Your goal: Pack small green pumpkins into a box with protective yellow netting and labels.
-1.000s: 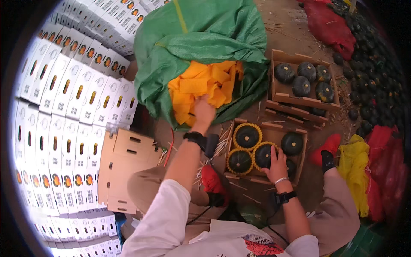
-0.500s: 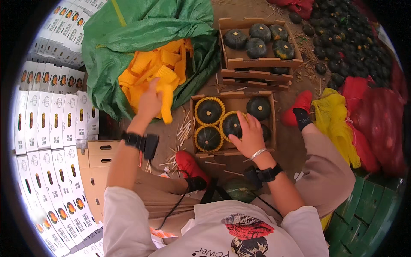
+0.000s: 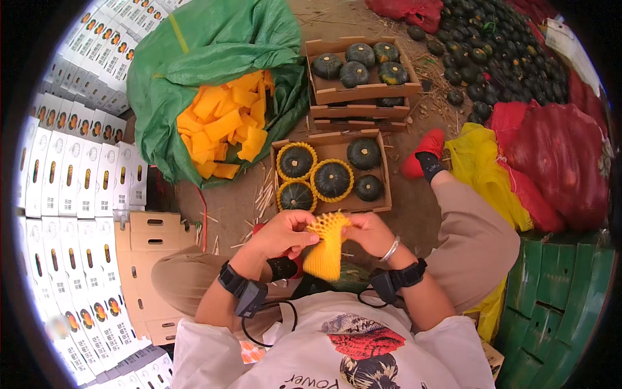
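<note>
Close in front of my body, a yellow foam net sleeve [image 3: 324,253] hangs between both hands, its upper rim stretched into an open mesh. My left hand [image 3: 285,235] is closed on one side of that rim, and my right hand [image 3: 370,235] pinches the other side. Just beyond them sits a cardboard box [image 3: 387,165] with dark green squashes. Three squashes wear yellow nets, among them the middle squash [image 3: 332,179]; a bare squash [image 3: 364,153] and a smaller bare squash [image 3: 368,188] lie on the right.
A green woven sack [image 3: 227,39] full of yellow foam sleeves [image 3: 220,123] stands far left. Stacked boxes of squashes [image 3: 356,94] are beyond the near box. A squash heap [image 3: 505,58], red net sacks [image 3: 557,155] and green crates [image 3: 551,292] line the right; white cartons [image 3: 71,175] the left.
My left hand has come back from the sack with a foam sleeve. My right hand has left the netted middle squash and now grips the sleeve too.
</note>
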Available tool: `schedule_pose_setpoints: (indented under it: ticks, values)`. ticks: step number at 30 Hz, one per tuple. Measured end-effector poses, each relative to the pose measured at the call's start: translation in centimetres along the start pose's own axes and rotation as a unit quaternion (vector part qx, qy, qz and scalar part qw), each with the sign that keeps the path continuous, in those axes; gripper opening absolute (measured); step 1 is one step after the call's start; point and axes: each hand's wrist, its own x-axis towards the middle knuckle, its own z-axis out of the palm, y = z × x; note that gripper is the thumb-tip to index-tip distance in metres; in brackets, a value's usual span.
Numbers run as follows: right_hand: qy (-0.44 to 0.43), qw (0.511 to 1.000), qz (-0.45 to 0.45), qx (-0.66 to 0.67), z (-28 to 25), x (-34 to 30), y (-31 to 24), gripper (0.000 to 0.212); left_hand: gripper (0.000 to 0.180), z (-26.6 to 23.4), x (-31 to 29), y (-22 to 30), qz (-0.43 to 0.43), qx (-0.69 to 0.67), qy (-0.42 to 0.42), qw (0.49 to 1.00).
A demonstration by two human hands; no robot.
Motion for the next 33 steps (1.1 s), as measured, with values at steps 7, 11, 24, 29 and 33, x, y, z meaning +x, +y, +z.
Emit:
schedule_pose_setpoints:
  ticks: [7,11,24,29,33]
  values:
    - [-0.004,0.978,0.102,0.185,-1.8,1.0,2.7,0.024,0.022,-0.1,2.4,-1.0,-0.043,0.158,-0.031,0.986]
    - [0.066,0.968,0.105,0.219,-2.1,1.8,1.7,0.025,0.017,-0.9,4.3,-2.1,0.086,0.229,0.147,0.958]
    - [-0.058,0.795,0.074,-0.599,-3.7,11.5,0.5,0.035,0.032,-5.8,6.6,-3.0,0.075,-0.142,0.188,0.969]
    - [0.046,0.67,0.125,-0.73,-9.3,14.1,2.5,0.075,0.03,-7.2,8.1,-3.2,0.127,-0.137,0.273,0.944]
    - [0.135,0.732,-0.036,-0.667,-5.8,11.7,1.0,0.076,0.045,-6.5,8.4,-0.8,0.177,-0.13,0.204,0.954]
